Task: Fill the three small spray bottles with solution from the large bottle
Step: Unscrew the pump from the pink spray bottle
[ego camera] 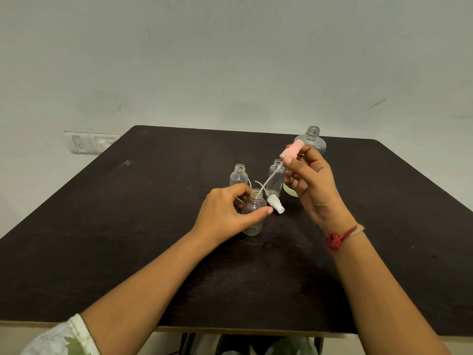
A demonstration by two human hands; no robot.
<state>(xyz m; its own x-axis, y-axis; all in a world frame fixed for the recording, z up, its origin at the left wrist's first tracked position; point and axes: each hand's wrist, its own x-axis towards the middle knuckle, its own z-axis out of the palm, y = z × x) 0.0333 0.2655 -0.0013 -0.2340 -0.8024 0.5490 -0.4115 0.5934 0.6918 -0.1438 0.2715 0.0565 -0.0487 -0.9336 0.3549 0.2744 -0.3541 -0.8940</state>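
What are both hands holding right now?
Left hand: grips the nearest small bottle, which has no cap on.
Right hand: pinches the pink spray head, its tube tip at that bottle's neck.

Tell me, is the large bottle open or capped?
Open: the large bottle stands with a bare threaded neck, no cap.

Left hand (227,211) curled low in a grip, right hand (311,180) raised, pinching.

Head-worn camera looks forward and down, close over the table (128,226).
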